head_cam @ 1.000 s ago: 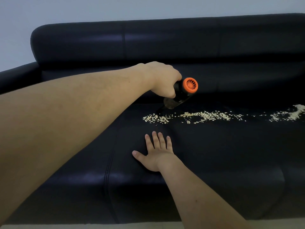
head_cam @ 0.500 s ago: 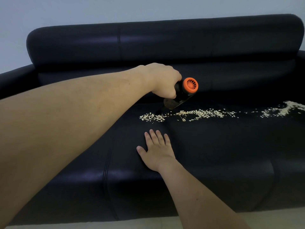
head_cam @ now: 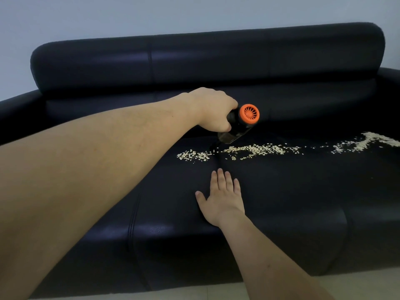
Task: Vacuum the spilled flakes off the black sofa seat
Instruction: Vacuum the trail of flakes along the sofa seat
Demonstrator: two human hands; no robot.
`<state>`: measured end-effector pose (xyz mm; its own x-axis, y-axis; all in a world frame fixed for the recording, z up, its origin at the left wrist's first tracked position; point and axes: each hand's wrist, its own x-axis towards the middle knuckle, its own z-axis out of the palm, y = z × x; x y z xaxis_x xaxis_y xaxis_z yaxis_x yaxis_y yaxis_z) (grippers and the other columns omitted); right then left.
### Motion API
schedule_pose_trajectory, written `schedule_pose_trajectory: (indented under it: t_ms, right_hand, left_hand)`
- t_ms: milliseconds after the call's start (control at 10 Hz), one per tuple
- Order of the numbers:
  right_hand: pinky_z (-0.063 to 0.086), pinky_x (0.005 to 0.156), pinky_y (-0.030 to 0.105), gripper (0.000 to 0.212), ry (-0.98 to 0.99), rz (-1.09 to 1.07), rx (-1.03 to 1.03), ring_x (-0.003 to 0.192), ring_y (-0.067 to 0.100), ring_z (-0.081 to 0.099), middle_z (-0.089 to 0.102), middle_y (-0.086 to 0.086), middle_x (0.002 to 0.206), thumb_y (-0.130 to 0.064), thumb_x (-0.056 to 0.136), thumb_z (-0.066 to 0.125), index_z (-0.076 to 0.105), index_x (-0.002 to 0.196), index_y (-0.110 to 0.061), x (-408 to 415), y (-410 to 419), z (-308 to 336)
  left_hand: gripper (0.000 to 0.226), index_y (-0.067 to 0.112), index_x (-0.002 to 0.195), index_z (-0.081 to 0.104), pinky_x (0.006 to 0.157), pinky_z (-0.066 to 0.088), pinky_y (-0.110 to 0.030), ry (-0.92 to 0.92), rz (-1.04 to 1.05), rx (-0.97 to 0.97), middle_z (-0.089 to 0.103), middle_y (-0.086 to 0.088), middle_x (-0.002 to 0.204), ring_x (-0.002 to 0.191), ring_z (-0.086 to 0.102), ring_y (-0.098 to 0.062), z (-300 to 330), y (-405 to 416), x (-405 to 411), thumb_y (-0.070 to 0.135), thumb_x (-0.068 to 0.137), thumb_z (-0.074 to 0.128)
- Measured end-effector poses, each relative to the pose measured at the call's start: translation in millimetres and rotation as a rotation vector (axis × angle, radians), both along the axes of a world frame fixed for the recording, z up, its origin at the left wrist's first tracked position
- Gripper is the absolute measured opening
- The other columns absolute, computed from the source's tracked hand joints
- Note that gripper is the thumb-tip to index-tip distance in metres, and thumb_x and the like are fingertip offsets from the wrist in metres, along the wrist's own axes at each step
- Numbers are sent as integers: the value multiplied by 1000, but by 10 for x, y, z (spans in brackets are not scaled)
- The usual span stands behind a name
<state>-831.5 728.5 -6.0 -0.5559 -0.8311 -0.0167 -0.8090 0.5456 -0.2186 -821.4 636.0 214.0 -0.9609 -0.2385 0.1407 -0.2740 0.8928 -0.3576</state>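
Observation:
My left hand [head_cam: 213,111] grips a small black handheld vacuum [head_cam: 237,131] with an orange vented end cap [head_cam: 249,113]. The vacuum is tilted, and its dark nozzle tip touches the line of pale spilled flakes [head_cam: 255,149] near the line's left end. There is a small gap in the flakes right at the nozzle. The flakes run rightwards across the black sofa seat [head_cam: 292,191] to a thicker patch [head_cam: 368,141] at the right edge. My right hand [head_cam: 223,195] rests flat on the seat, fingers straight, a little in front of the flakes.
The sofa's backrest [head_cam: 205,59] rises behind the vacuum, and its left armrest [head_cam: 19,105] is at the far left. A stitched seam [head_cam: 132,224] runs down the seat front. Pale floor [head_cam: 194,293] shows below the sofa.
The vacuum nozzle has slid slightly right along the flake line. My right hand has shifted right on the seat. The view has turned, showing more of the sofa's right side.

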Motion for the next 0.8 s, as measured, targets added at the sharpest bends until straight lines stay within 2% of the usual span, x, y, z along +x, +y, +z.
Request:
schedule_pose_trajectory:
  t_ms: [800]
  right_hand:
    - [-10,124,45,80,20,-7,-6,153,23,-19,-20,5,166,-60,102,16,-13,158,-12,5,13,-35]
  left_hand:
    - [35,24,115,55,72,43,-33,-19,-41,-20,46,13,77,80,52,-20,76,216,163,49,91,60]
